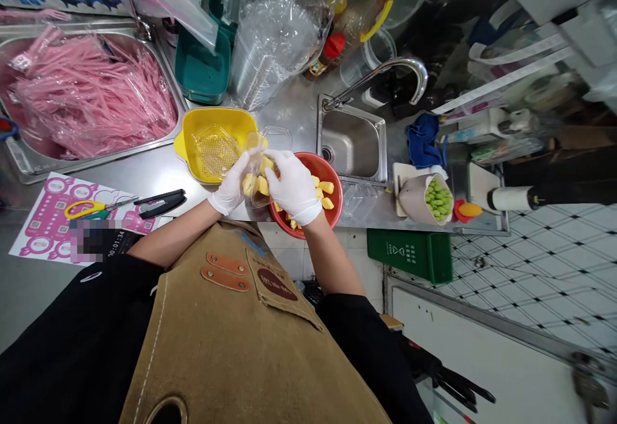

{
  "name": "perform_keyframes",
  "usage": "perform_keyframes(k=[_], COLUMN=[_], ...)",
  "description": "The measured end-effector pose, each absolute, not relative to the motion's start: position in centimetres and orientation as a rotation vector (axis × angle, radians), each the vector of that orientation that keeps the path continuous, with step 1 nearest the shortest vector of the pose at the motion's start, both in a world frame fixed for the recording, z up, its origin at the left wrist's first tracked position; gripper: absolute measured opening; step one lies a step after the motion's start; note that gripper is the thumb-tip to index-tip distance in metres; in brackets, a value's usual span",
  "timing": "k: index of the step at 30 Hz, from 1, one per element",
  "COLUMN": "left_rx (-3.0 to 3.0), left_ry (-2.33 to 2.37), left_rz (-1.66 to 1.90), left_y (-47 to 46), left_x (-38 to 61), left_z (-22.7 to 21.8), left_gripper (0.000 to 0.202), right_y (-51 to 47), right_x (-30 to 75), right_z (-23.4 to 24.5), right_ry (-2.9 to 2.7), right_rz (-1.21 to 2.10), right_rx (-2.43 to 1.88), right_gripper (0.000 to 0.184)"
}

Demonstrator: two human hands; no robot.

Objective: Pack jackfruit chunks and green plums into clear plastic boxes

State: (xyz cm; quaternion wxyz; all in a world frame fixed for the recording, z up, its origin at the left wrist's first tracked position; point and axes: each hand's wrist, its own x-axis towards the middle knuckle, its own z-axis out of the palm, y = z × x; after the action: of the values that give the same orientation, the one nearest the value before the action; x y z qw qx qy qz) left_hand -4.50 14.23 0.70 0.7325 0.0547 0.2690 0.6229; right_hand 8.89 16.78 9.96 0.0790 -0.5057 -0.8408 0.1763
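Gloved left hand point(234, 183) closed on tilted clear plastic cup point(255, 168), just beside red round bowl point(318, 164) of yellow fruit chunks point(326, 187). Gloved right hand point(294, 186) curled at cup, grip unclear. Chunks likely soft, slippery: pinch gently. Cup looks flimsy: hold by wall.

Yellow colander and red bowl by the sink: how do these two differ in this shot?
The yellow colander is squarish with side tabs, while the red bowl is round. The colander has a perforated base; the bowl's wall looks solid. The bowl holds yellow fruit chunks; the colander shows none. The gloved left hand and right hand work at a clear plastic cup over the bowl, not the colander. Both stand on the steel counter.
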Motion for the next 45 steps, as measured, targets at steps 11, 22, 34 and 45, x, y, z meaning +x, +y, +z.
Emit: perform_keyframes(k=[11,22,34,45], left_rx=[0.150,0.170,0.153,0.118], left_ry=[0.539,0.544,0.521,0.446], left_rz=[1.374,1.360,1.297,1.260], left_y=[14.0,13.8,14.1,14.4], left_x=[-4.3,-4.3,-5.2,-6.4], left_z=[0.7,1.2,0.1,-0.3], left_gripper=[0.054,0.052,0.066,0.073], right_y=[16.5,17.0,17.7,18.5], right_x=[8.1,7.6,10.6,22.3], right_z=[11.8,12.6,12.4,5.5], right_ry=[-2.582,-2.701,-2.495,-1.760], right_rz=[0.425,0.263,0.245,0.481], right_rx=[-1.776,-1.812,-1.505,-1.968], right_gripper=[0.037,0.033,0.043,0.041])
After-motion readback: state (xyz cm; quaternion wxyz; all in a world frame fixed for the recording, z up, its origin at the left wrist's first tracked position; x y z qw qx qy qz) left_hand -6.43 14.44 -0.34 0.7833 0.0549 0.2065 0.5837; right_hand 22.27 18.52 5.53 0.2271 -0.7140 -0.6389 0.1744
